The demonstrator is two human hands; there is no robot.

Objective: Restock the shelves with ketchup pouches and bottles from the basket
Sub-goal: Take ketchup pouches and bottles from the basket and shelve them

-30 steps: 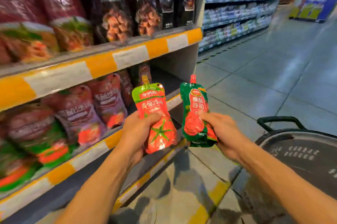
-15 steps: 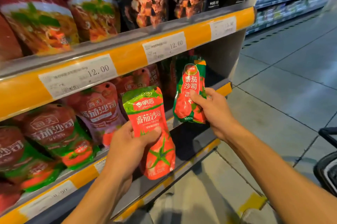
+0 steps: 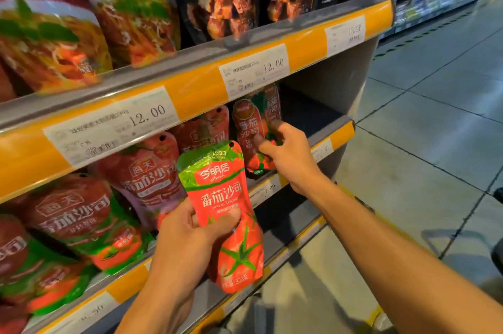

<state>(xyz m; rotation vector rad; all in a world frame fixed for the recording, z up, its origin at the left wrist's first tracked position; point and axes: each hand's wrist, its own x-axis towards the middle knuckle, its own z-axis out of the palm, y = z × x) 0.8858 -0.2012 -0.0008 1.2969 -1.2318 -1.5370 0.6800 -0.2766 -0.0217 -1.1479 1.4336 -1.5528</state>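
I am standing at the shelf (image 3: 330, 131) with a pouch in each hand. My right hand (image 3: 290, 155) is reaching into the middle tier, thumb and fingers closed on the dark green and red ketchup pouch (image 3: 249, 135), which is standing upright at the right end of the row, its base at or just above the shelf board; I cannot tell whether it is fully resting there. Just behind it I am seeing another pouch of the same kind (image 3: 272, 107), so this spot looks like the right one. My left hand (image 3: 187, 235) is gripping the bright red pouch with the green top (image 3: 226, 214) around its middle, holding it in front of the shelf edge, clear of the row and not yet placed.

Judging progress: one pouch is nearly shelved and needs only to be let go, and the second is waiting its turn. To the left, the darker red pouches (image 3: 147, 173) are filling the tier. The basket is not showing here, so I cannot say how many pouches or bottles are remaining; I am seeing no bottles on this shelf.
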